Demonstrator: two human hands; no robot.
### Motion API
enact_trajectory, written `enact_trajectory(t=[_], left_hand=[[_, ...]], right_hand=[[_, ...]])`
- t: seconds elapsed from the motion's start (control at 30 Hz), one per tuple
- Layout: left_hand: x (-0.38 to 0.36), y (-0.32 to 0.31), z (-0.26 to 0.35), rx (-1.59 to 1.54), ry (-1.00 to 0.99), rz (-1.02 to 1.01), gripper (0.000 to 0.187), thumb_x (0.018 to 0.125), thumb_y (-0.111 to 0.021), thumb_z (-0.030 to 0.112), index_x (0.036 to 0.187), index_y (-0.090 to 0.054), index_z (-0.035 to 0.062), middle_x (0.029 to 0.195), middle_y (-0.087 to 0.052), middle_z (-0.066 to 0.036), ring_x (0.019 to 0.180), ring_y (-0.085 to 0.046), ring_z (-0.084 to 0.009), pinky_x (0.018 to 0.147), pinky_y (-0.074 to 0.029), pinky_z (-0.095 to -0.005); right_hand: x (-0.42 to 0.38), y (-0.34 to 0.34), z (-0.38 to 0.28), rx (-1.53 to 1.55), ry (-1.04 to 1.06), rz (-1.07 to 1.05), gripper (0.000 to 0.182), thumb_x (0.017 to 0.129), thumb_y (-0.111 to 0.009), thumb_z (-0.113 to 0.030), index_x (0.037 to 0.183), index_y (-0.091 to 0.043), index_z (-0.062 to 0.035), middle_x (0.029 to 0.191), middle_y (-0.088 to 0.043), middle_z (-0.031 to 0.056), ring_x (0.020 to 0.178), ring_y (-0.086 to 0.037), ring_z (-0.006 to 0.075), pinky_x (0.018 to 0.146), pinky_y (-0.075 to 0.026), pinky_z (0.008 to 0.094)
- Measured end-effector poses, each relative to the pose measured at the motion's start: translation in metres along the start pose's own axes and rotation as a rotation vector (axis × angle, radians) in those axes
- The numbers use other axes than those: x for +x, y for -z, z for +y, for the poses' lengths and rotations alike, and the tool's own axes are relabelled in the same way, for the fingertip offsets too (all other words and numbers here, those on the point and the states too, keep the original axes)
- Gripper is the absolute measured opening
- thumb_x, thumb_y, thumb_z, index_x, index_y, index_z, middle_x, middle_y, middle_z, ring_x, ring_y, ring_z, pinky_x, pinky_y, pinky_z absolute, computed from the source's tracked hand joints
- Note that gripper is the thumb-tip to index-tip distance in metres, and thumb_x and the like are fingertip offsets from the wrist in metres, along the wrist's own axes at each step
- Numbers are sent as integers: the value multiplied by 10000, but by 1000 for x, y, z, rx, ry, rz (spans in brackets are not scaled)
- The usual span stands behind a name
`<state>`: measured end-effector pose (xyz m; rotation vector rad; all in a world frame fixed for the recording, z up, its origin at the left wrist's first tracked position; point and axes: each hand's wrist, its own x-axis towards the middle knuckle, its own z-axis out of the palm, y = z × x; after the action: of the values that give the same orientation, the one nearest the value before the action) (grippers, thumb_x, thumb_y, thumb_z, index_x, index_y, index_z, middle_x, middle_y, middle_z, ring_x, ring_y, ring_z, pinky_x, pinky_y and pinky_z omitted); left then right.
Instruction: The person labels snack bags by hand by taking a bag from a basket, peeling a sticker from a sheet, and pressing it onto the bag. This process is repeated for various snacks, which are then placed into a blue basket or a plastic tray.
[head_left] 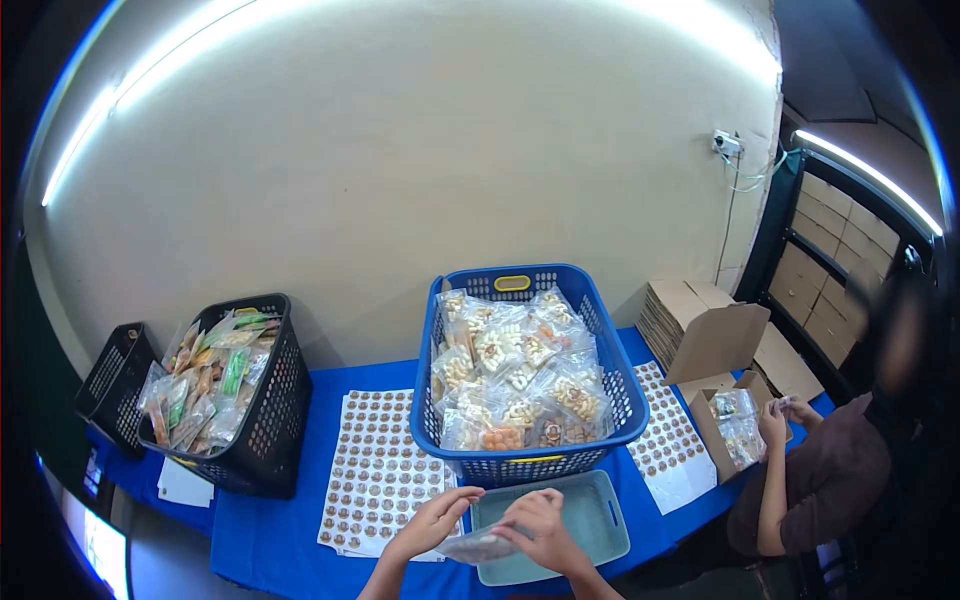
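My right hand [537, 528] pinches the edge of a clear plastic packet [480, 547] over the left part of a grey-green tray [610, 545]. What the packet holds is too blurred to tell. My left hand [437, 522] is just left of it, fingers apart and holding nothing, above the edge of a sheet of round stickers [370, 470]. Behind the tray stands a blue basket [628, 400] heaped with clear packets of nuts and snacks [520, 370].
At the left, a black basket [290, 400] holds colourful packets, beside another black basket [110, 385]. On the right lie more sticker sheets [665, 440], an open carton [712, 440] with packets, and stacked cardboard [690, 300]. A co-worker [830, 480] holds something small there.
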<state>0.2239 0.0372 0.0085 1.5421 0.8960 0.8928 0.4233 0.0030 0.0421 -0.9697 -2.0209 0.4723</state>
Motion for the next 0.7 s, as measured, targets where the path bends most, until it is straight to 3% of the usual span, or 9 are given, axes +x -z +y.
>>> enact_trajectory(t=[0.07, 0.1, 0.2, 0.23, 0.47, 0.53, 0.57, 0.67, 0.7], left_hand=[[-15, 2, 25, 122, -23, -75, 294, 905, -446, 204, 1130, -528, 33, 1077, -577, -98, 1005, -540, -174, 826, -433, -283], [-19, -5, 28, 170, -34, -16, 233, 878, -487, 183, 1029, -578, 30, 975, -608, -103, 902, -584, -191, 729, -455, -285], [-22, -11, 21, 421, -103, 168, 164, 840, -539, 161, 881, -605, 17, 833, -614, -103, 749, -599, -223, 628, -447, -304], [-22, -14, 26, 391, -156, 288, 128, 800, -576, 132, 759, -600, 13, 698, -592, -89, 624, -571, -257, 584, -433, -321], [-28, -1, 2, 557, -311, 625, 144, 794, -576, 122, 687, -606, 30, 606, -584, -75, 543, -554, -227, 539, -418, -300], [-31, 0, 0, 511, -295, 727, 183, 807, -562, 118, 667, -588, 3, 598, -574, -82, 540, -548, -199, 525, -408, -286], [-32, 2, 0, 486, -282, 773, 203, 813, -555, 117, 657, -580, -11, 594, -569, -85, 538, -545, -184, 519, -403, -279], [-36, 17, -4, 359, -196, 980, 232, 828, -529, 109, 639, -563, -21, 573, -556, -82, 524, -523, -154, 507, -392, -273], [-34, 18, 1, 343, -236, 986, 247, 835, -508, 96, 624, -549, -27, 558, -543, -77, 518, -507, -140, 500, -383, -271]], right_hand=[[3, -4, 9, 148, -60, 68, 106, 736, -660, -161, 730, -606, -70, 698, -557, 25, 707, -536, 169, 773, -339, 327], [7, -7, 8, 181, -49, 103, 101, 735, -654, -103, 719, -586, -31, 676, -552, 58, 634, -532, 182, 672, -387, 288], [17, -20, 2, 278, -76, 119, 95, 738, -645, -63, 725, -574, -1, 688, -551, 84, 645, -538, 178, 607, -406, 272], [18, -24, 1, 321, -106, 109, 93, 746, -637, -66, 731, -573, -1, 688, -544, 82, 643, -536, 176, 602, -406, 274], [24, -60, 11, 459, -116, 77, 141, 756, -639, -97, 762, -562, 22, 704, -529, 82, 623, -543, 141, 571, -423, 259], [27, -65, 9, 489, -194, -60, 119, 794, -611, -95, 855, -575, 0, 802, -570, 73, 707, -557, 134, 629, -436, 265], [29, -63, -3, 513, -371, -56, 235, 746, -654, -234, 779, -580, -13, 727, -555, 128, 695, -544, 281, 657, -425, 370], [28, -77, 8, 436, -142, -23, 237, 765, -641, -212, 743, -570, 14, 663, -530, 152, 570, -522, 257, 525, -409, 322], [29, -77, 6, 455, -97, -8, 235, 765, -639, -199, 720, -568, 21, 657, -526, 152, 588, -527, 238, 544, -413, 320]])
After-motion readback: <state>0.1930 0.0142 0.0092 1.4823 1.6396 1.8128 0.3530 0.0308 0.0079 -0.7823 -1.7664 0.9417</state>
